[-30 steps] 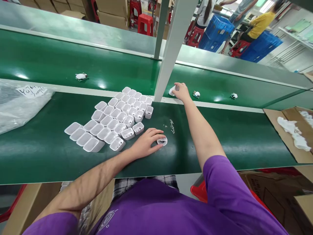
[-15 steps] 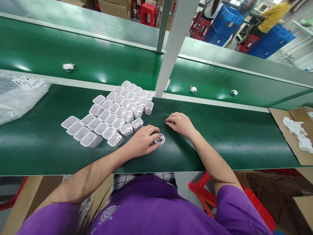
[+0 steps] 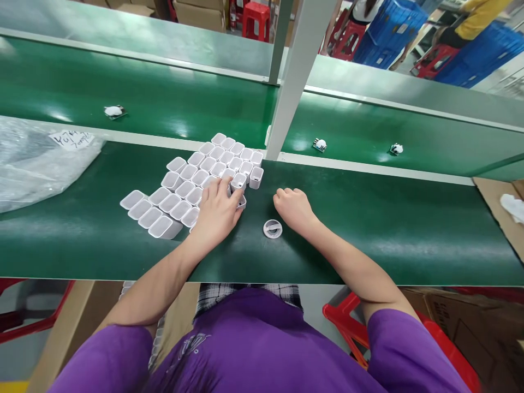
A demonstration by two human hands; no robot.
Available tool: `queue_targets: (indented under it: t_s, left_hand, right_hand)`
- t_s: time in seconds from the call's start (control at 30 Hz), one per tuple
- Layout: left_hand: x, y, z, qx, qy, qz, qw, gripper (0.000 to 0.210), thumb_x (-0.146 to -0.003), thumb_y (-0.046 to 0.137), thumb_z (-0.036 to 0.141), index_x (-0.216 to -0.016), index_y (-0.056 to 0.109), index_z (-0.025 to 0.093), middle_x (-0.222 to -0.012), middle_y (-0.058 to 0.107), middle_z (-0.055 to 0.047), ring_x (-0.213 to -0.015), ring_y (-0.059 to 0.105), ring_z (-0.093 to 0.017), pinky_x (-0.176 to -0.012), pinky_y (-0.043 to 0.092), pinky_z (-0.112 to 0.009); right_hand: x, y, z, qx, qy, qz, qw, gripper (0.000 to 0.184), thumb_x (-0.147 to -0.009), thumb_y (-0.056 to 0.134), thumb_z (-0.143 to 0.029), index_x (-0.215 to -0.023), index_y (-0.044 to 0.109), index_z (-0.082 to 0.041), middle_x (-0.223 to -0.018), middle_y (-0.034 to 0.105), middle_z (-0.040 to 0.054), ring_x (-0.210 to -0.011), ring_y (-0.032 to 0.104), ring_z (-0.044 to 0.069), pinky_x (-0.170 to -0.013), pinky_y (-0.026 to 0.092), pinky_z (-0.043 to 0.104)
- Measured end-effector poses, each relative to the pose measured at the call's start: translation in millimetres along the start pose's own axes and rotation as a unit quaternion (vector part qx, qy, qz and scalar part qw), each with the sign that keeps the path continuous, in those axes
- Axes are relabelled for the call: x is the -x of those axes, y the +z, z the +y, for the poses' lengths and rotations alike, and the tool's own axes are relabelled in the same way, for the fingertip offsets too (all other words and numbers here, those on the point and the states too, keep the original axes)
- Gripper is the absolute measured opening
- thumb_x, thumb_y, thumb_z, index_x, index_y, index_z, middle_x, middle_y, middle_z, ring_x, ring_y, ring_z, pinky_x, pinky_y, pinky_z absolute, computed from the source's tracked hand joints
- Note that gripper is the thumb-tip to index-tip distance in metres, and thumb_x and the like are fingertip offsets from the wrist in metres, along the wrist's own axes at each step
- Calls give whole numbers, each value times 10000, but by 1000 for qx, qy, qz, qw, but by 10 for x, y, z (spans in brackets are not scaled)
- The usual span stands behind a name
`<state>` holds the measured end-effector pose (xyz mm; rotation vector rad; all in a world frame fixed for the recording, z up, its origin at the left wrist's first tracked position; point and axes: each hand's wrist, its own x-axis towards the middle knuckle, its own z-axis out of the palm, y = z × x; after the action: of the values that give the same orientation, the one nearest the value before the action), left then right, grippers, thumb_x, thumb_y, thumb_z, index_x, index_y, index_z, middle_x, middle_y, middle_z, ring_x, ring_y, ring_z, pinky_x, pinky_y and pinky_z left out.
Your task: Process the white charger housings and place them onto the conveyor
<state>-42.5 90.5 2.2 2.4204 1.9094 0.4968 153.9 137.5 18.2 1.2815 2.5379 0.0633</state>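
My left hand (image 3: 216,210) is over the near right part of a group of small white open-topped plastic cases (image 3: 199,177). Its thumb and fingers close round one white plastic case (image 3: 242,202), mostly hidden beneath them. To the right, my right hand (image 3: 293,208) is curled closed just above the green work surface; what its fingers hold is hidden. Between the hands, nearer to me, a round white cap with a bar across its middle (image 3: 272,229) lies on the surface, touched by neither hand.
A clear plastic bag with a handwritten label (image 3: 49,169) lies at left. Beyond a pale rail, small circuit boards with white domes (image 3: 114,112) sit on a green belt. A metal post (image 3: 292,82) stands ahead. At far right is a cardboard box (image 3: 497,210).
My left hand has left the round white cap and moved left and up to the cases. The right hand has curled more tightly, hiding the small dark bits at its fingertips.
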Motion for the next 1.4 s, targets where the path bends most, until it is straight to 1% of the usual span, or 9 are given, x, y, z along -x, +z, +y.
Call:
queue_targets:
  t_s: [0.17,0.23,0.3,0.4,0.53,0.67,0.9,1.1,1.4]
  left_hand:
    - [-59,-42,6,284,-64,26,956,320,-769,708,354,-1023,583,204,-987,638,-67,-939,595,-235,-811,518,-382]
    - [-78,-60,27,459,-121,19,880,444,-714,748,434,-1037,539,213,-930,636,-33,-844,619,-189,-681,532,-297]
    - [-91,-63,69,613,-164,7,773,528,-691,758,477,-1075,503,218,-943,645,-29,-785,639,-160,-598,529,-246]
    - [-88,-39,163,748,-210,-29,630,572,-681,773,464,-1113,491,217,-978,665,-41,-741,666,-146,-598,569,-250]
    - [-46,43,268,791,-231,-84,560,511,-674,797,358,-1082,538,191,-998,676,-48,-858,686,-182,-738,619,-328]
    - [-16,136,280,767,-235,-79,591,492,-634,821,307,-1016,534,186,-949,672,-19,-882,680,-178,-777,605,-321]
    - [4,189,274,680,-174,-48,711,424,-704,765,331,-998,484,211,-940,665,-9,-873,671,-162,-782,581,-298]
    - [47,247,266,626,-138,-64,765,422,-789,693,384,-1143,543,210,-1082,655,-47,-939,654,-171,-804,580,-296]
    - [63,215,279,562,-127,-50,816,401,-815,672,396,-1159,560,223,-1094,662,-36,-899,658,-156,-772,585,-272]
  right_hand:
    - [67,12,73,-178,27,83,980,194,-924,488,-89,-845,663,-113,-899,667,106,-818,625,196,-623,397,278]
    - [128,15,100,-361,0,171,916,138,-921,556,-170,-820,646,-144,-866,658,56,-757,618,151,-633,446,246]
    - [177,24,83,-543,-44,231,806,115,-910,599,-243,-832,630,-165,-830,637,19,-699,609,119,-615,490,222]
    - [201,72,0,-705,-88,226,667,189,-888,649,-357,-845,618,-176,-784,602,-3,-631,600,101,-554,528,208]
    - [193,167,-90,-751,-89,212,619,223,-867,689,-393,-852,641,-175,-830,605,5,-601,598,83,-540,556,199]
    - [214,200,-121,-704,-57,294,644,149,-903,647,-335,-893,678,-189,-880,630,22,-647,613,95,-529,561,197]
    - [230,205,-218,-486,-26,450,749,103,-922,604,-161,-910,700,-197,-893,697,37,-734,641,122,-559,548,207]
    - [205,246,-257,-401,-35,511,759,130,-901,621,-78,-940,691,-181,-905,707,39,-763,664,116,-673,566,203]
    - [225,237,-272,-372,-17,509,776,157,-939,573,-143,-944,710,-220,-911,717,39,-767,683,141,-681,586,235]
